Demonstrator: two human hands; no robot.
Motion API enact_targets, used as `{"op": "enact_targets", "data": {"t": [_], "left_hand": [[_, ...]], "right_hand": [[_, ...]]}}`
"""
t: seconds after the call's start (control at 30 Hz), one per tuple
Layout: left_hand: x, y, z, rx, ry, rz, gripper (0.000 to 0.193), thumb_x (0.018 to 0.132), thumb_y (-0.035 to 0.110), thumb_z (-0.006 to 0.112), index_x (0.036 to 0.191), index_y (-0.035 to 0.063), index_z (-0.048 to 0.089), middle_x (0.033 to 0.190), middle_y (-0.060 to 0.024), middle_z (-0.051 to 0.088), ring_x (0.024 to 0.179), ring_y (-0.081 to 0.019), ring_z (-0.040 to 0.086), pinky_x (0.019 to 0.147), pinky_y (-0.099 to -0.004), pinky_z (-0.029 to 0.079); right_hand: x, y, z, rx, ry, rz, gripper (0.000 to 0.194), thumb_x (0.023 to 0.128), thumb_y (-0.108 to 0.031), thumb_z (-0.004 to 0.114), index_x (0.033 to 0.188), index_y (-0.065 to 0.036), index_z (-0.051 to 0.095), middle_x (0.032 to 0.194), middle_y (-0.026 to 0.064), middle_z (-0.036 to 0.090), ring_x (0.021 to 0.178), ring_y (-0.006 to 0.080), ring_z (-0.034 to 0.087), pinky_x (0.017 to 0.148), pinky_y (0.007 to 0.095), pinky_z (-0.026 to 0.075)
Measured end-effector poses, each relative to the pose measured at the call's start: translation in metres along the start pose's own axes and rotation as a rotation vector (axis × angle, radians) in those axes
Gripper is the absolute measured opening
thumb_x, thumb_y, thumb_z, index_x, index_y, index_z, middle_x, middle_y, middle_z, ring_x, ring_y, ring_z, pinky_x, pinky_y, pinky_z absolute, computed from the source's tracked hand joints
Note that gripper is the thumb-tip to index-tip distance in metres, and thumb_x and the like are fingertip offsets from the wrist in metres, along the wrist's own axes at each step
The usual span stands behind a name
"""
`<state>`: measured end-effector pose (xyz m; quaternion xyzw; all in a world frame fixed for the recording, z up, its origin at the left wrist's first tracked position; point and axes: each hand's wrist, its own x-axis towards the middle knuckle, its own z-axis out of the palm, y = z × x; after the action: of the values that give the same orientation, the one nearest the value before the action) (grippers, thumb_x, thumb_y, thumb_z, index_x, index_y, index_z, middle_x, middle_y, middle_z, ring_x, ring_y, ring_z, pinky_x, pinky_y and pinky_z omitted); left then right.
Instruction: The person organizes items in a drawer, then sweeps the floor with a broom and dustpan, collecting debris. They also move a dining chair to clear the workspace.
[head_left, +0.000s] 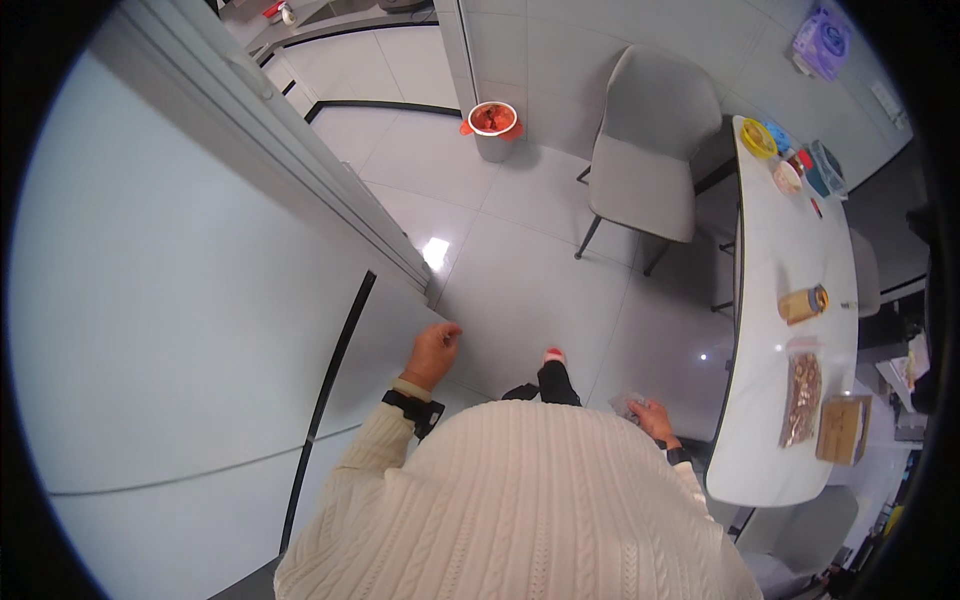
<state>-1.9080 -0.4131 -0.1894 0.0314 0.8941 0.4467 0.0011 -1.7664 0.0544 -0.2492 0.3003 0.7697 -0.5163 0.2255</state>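
My left hand (433, 351) hangs in front of the large pale cabinet or fridge front (187, 285), its fingers curled; nothing can be made out in it. On the other side of my body, my right hand (654, 421) is shut on a crumpled, translucent piece of plastic or tissue (625, 405). Both hands are at about waist height, over the tiled floor. Ahead, a grey bin (495, 146) with a red liner stands against the wall corner and has red material inside.
A grey chair (646, 180) stands right of the bin. Along the right runs a white table (765, 480) bearing a yellow bowl (757, 139), an amber bottle (801, 304), a bag of brown pieces (802, 397) and a cardboard box (841, 429). A door frame (300, 157) edges the left.
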Motion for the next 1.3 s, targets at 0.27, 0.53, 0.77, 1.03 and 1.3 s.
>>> {"op": "enact_targets", "data": {"t": [0.27, 0.53, 0.77, 1.03, 1.3], "left_hand": [[0.099, 0.026, 0.026, 0.091, 0.05, -0.116, 0.015, 0.083, 0.004, 0.066, 0.098, 0.0039, 0.068, 0.093, -0.0108, 0.07, 0.076, -0.0191, 0.067, 0.07, -0.0302, 0.054], [0.158, 0.028, 0.035, 0.031, 0.161, -0.205, 0.013, 0.083, 0.003, 0.064, 0.095, 0.0034, 0.069, 0.087, -0.0145, 0.067, 0.074, -0.0244, 0.066, 0.069, -0.0327, 0.053], [0.226, 0.003, 0.019, 0.001, 0.224, -0.241, 0.014, 0.082, 0.002, 0.063, 0.095, 0.0026, 0.069, 0.089, -0.0165, 0.068, 0.077, -0.0265, 0.067, 0.07, -0.0337, 0.053], [0.344, -0.015, -0.006, -0.04, 0.222, -0.226, 0.017, 0.083, 0.003, 0.063, 0.099, 0.0022, 0.068, 0.092, -0.0139, 0.069, 0.077, -0.0217, 0.067, 0.071, -0.0315, 0.053], [0.451, -0.015, -0.038, -0.084, 0.271, -0.24, 0.011, 0.085, 0.007, 0.066, 0.095, 0.002, 0.069, 0.087, -0.0144, 0.07, 0.075, -0.021, 0.068, 0.068, -0.0318, 0.054]], "right_hand": [[0.13, -0.119, -0.046, -0.151, -0.1, -0.06, 0.044, 0.08, -0.037, 0.07, 0.091, 0.006, 0.064, 0.082, 0.0088, 0.067, 0.071, 0.0177, 0.06, 0.068, 0.0348, 0.047], [0.257, -0.262, -0.026, -0.244, -0.145, -0.368, 0.04, 0.08, -0.033, 0.069, 0.088, 0.005, 0.063, 0.08, 0.0137, 0.066, 0.073, 0.0187, 0.06, 0.067, 0.0356, 0.048], [0.297, -0.364, 0.026, -0.316, -0.362, -0.335, 0.036, 0.082, -0.03, 0.069, 0.093, 0.004, 0.064, 0.084, 0.009, 0.067, 0.076, 0.0165, 0.062, 0.07, 0.033, 0.049], [0.345, -0.428, 0.017, -0.235, -0.318, -0.362, 0.037, 0.084, -0.029, 0.07, 0.1, 0.004, 0.065, 0.088, 0.0074, 0.068, 0.077, 0.0154, 0.062, 0.071, 0.0323, 0.049], [0.426, -0.448, 0.013, -0.14, -0.234, -0.268, 0.037, 0.082, -0.03, 0.072, 0.09, 0.005, 0.064, 0.077, 0.0073, 0.064, 0.071, 0.0134, 0.056, 0.064, 0.0319, 0.047]]}}
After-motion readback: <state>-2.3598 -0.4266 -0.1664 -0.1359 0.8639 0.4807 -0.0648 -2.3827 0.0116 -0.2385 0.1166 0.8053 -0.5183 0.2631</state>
